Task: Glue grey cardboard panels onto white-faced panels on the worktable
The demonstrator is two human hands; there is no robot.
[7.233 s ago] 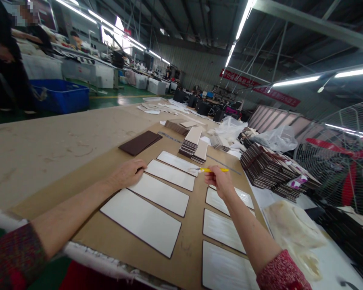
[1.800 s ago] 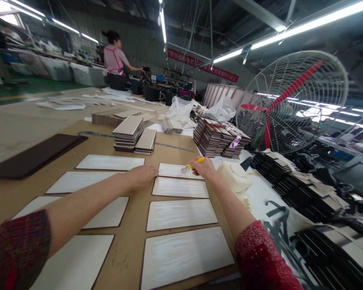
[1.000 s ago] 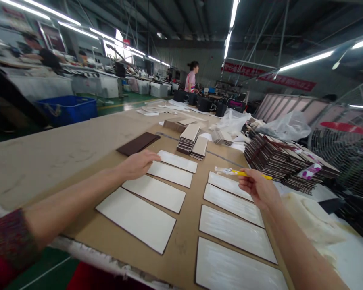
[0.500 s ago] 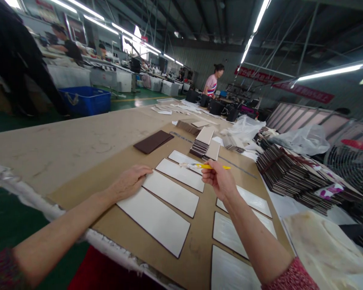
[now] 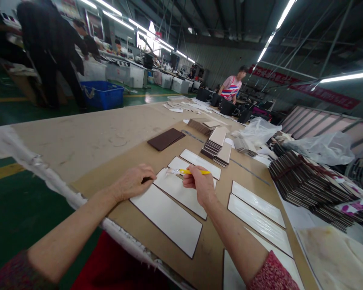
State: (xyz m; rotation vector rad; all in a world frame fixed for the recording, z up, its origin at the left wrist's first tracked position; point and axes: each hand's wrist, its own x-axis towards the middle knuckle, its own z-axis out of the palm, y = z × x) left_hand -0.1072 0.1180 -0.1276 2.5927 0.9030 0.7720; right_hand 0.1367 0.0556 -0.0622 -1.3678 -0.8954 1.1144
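Observation:
In my right hand (image 5: 198, 183) is a brush (image 5: 195, 172) with a yellow handle, gripped between thumb and fingers. Its whitish, wet-looking bristles point left, over the far left end of a white panel (image 5: 184, 192) with dark edges. My left hand (image 5: 136, 181) has bent fingers, the tips pinched at that panel's left corner. A larger white panel (image 5: 169, 219) lies nearer me. Beyond the brush are a partly covered white panel (image 5: 177, 163) and a shiny one (image 5: 201, 163). Under my right forearm, another column holds several panels, with a glossy panel (image 5: 258, 219) among them.
Dark brown sheets (image 5: 166, 139) lie beyond my left hand. Stacked strips (image 5: 216, 141) stand farther back. A tall pile of dark-edged boards (image 5: 308, 187) sits at right beside clear plastic (image 5: 323, 145). A co-worker (image 5: 230, 86) stands across the table; a blue crate (image 5: 104, 94) is on the floor.
The brush has come nearer, from over the farther panels to the panel by my left hand. My left fingers have curled more. The view has swung left, and the co-worker has leaned forward.

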